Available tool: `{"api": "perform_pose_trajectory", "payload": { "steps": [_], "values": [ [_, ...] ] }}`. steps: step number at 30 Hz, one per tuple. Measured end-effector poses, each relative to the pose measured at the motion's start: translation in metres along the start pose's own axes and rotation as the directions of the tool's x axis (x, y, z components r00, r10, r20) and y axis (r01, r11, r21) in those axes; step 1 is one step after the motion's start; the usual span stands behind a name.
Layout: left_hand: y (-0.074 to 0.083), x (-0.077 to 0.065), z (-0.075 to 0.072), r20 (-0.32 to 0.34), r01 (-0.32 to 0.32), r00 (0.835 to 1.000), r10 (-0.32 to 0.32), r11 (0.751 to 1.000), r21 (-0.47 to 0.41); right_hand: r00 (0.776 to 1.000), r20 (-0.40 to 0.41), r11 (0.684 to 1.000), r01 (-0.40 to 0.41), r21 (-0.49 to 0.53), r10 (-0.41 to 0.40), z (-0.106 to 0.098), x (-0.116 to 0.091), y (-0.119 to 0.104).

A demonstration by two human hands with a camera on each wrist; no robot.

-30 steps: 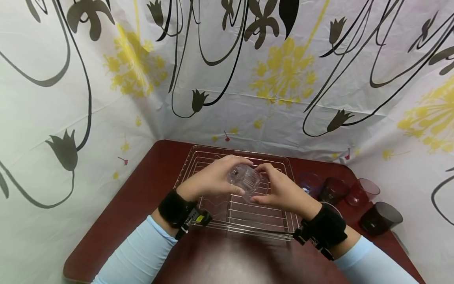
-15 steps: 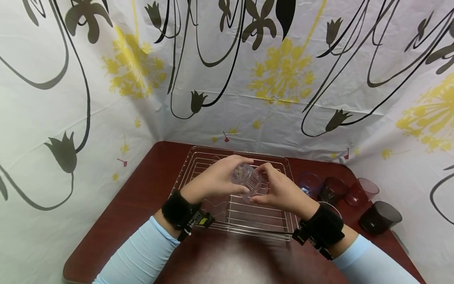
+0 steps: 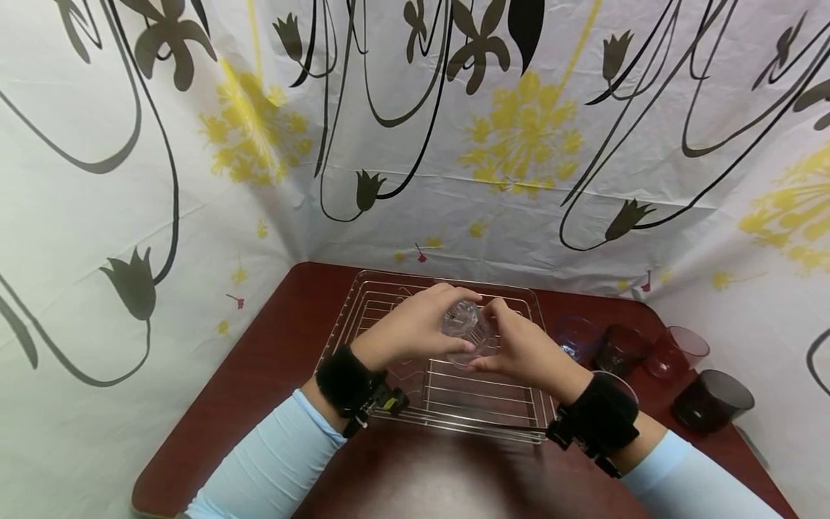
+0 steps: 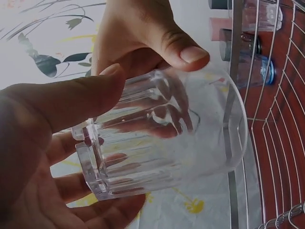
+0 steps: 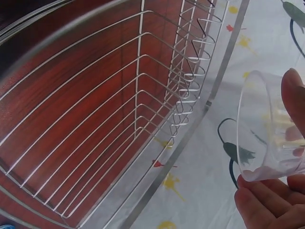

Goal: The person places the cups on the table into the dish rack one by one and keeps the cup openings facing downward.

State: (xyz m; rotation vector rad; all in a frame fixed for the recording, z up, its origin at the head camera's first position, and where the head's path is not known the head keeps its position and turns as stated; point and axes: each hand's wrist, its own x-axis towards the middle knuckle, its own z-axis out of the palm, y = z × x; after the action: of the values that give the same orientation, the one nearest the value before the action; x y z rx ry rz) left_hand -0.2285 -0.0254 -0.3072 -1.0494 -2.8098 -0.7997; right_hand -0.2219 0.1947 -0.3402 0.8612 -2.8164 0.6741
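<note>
A clear ribbed glass [image 3: 465, 328] is held between both hands above a wire dish rack [image 3: 480, 427]. My left hand [image 3: 415, 328] grips it round the thick base, thumb on one side and fingers on the other, as the left wrist view shows with the glass [image 4: 167, 143] lying across it. The right hand [image 3: 521, 349] holds the glass nearer its rim, thumb and fingers on opposite sides. In the right wrist view the open rim of the glass [image 5: 257, 129] faces the rack's wires. The base is tilted up toward the head camera.
To the right of the rack stand a blue glass [image 3: 576, 339], a dark red glass [image 3: 619, 352], a pinkish-red glass [image 3: 676, 353] and a dark grey glass [image 3: 713, 400]. Another rim [image 3: 625, 386] shows partly behind the right wrist. A patterned curtain [image 3: 415, 216] surrounds the dark red table [image 3: 253, 375].
The left hand has moved slightly right with the glass, whose base has swung upward from a more sideways tilt. The right hand keeps its hold; the head view has shifted a little.
</note>
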Motion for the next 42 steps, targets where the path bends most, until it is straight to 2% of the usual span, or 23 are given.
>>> {"api": "perform_pose_trajectory", "payload": {
  "steps": [4, 9, 18, 24, 32, 37, 42],
  "values": [
    [0.001, 0.003, 0.001, 0.009, -0.006, 1.000, 0.006, 1.000, 0.011, 1.000, -0.013, 1.000, 0.002, -0.010, -0.002, 0.003, 0.001, 0.000],
    [0.001, 0.009, 0.004, 0.033, 0.001, 0.999, -0.002, 0.999, 0.045, 0.999, 0.008, 0.999, -0.030, -0.020, 0.031, 0.004, -0.001, 0.004],
    [-0.005, 0.029, 0.012, 0.070, 0.076, 0.994, -0.084, 0.991, 0.110, 0.994, 0.040, 0.991, -0.098, -0.085, 0.102, -0.005, -0.005, 0.028],
    [-0.016, 0.036, 0.016, 0.109, 0.120, 0.985, -0.133, 0.986, 0.117, 0.992, 0.043, 0.983, -0.113, -0.146, 0.120, -0.008, -0.005, 0.050],
    [-0.032, 0.056, 0.020, 0.127, 0.122, 0.983, -0.136, 0.986, 0.111, 0.991, -0.064, 0.970, -0.132, -0.203, 0.121, -0.020, -0.009, 0.074],
    [-0.046, 0.065, 0.030, 0.122, 0.162, 0.977, -0.173, 0.982, 0.099, 0.987, -0.057, 0.962, -0.159, -0.221, 0.150, -0.021, -0.012, 0.085],
    [-0.055, 0.083, 0.040, 0.117, 0.167, 0.977, -0.180, 0.980, 0.111, 0.980, -0.022, 0.934, -0.193, -0.301, 0.196, -0.027, -0.016, 0.096]
  ]
}}
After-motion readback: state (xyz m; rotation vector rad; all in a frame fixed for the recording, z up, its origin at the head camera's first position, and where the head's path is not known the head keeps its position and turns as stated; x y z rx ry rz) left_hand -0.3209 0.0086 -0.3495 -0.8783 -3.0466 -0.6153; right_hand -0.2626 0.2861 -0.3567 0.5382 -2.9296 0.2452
